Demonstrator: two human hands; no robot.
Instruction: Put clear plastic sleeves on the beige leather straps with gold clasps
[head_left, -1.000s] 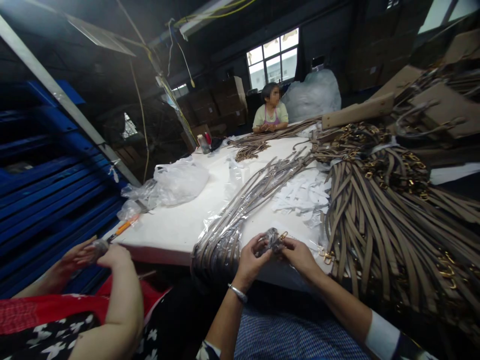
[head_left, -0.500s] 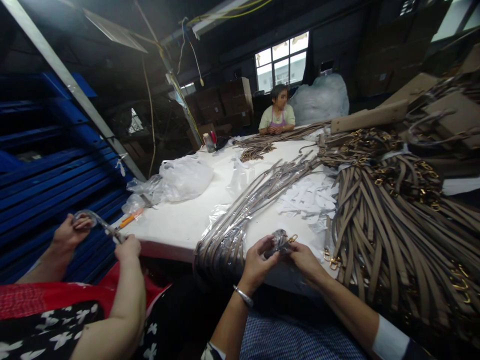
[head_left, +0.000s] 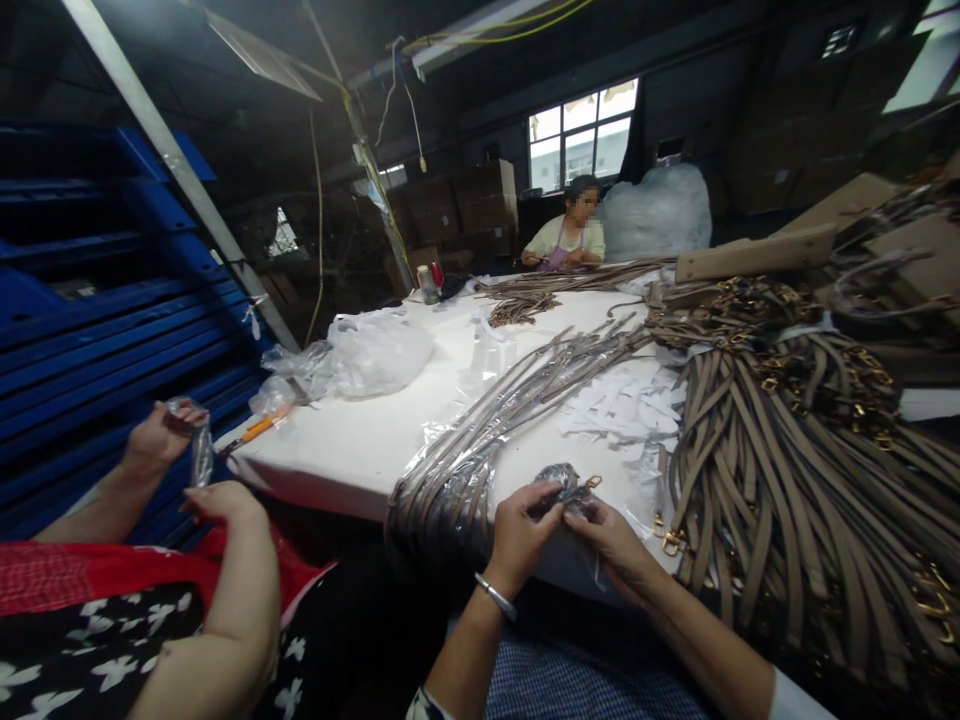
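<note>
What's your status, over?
Left hand gripping plastic-wrapped bundle, gold clasp showing. Right hand pinching its near edge. Wrapped straps close left, strap pile right.

White table [head_left: 345, 440] under straps [head_left: 459, 455], plastic bag [head_left: 382, 352], white scraps [head_left: 619, 405]

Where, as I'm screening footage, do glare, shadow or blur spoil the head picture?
Head view: the bright paned glass window looks washed out; same view, glare streaks the plastic-wrapped brown straps and the stacked blue racks lie in shadow; head view also, the held dark plastic-wrapped coil looks soft, fine detail unclear.
</note>
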